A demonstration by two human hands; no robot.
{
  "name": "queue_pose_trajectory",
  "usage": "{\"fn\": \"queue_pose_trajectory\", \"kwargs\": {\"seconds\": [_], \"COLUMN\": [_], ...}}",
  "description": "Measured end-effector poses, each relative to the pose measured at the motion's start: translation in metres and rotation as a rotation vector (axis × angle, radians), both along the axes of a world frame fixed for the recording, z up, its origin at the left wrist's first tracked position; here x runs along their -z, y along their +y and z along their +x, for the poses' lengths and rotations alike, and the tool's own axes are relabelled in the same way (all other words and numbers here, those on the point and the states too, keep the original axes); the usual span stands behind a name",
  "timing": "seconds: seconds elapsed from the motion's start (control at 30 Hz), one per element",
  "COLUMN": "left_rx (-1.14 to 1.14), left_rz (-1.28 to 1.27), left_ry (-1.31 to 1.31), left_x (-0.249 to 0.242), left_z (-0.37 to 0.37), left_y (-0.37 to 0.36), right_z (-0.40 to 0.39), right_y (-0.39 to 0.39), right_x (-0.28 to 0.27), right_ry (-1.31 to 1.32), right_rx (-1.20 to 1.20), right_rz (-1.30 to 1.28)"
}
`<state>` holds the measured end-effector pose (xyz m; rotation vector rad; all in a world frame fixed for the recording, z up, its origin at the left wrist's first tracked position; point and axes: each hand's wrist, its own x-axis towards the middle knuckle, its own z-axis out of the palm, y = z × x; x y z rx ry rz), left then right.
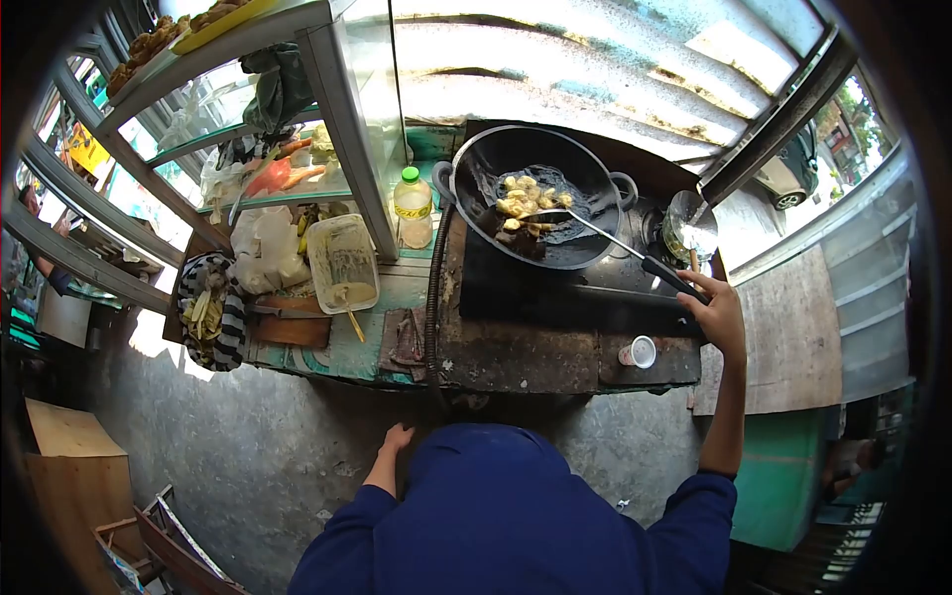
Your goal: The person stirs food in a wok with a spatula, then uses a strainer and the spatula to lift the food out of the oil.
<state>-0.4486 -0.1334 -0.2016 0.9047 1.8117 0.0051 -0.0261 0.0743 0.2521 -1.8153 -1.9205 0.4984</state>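
Observation:
My right hand (718, 309) is wrapped round the black handle of a spatula (607, 237). The spatula's metal shaft slants down to the left into a black wok (496, 159), and its blade is among pale yellow frying pieces (526, 195) in dark oil. The wok sits on a black gas stove (555, 290). My left hand (399, 436) hangs low in front of the counter's edge, its fingers loosely curled, with nothing seen in them.
Left of the stove are a bottle (413, 210) with a green cap, a tub (344, 263) with batter remains, a knife (288, 312) and a striped cloth (230, 332). A glass display case (347, 129) rises behind. A small cup (638, 352) and a strainer (691, 230) are at right.

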Motion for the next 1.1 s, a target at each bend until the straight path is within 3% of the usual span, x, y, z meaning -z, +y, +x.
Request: {"fn": "queue_pose_trajectory", "kwargs": {"seconds": [0.2, 0.43, 0.57, 0.83, 1.0, 1.1], "left_rx": [0.073, -0.009, 0.070, 0.032, 0.001, 0.009], "left_rz": [0.020, -0.011, 0.067, 0.025, -0.051, -0.039], "left_ry": [0.044, 0.009, 0.076, 0.038, -0.025, -0.001], "left_x": [0.000, 0.001, 0.018, 0.023, 0.009, 0.007], "left_z": [0.003, 0.000, -0.007, -0.007, -0.006, -0.007], "left_y": [-0.002, -0.003, -0.005, -0.006, 0.002, 0.004], "right_z": [-0.008, -0.021, -0.038, -0.030, -0.015, -0.014], "right_y": [-0.001, 0.047, 0.059, 0.035, 0.021, 0.024], "right_x": [0.027, 0.089, 0.102, 0.081, 0.033, 0.043], "right_ry": [-0.223, -0.211, -0.077, -0.053, -0.144, -0.204], "right_rx": [0.022, 0.092, -0.013, -0.081, 0.059, 0.143], "right_rz": [0.152, 0.244, 0.284, 0.160, 0.024, 0.083]}}
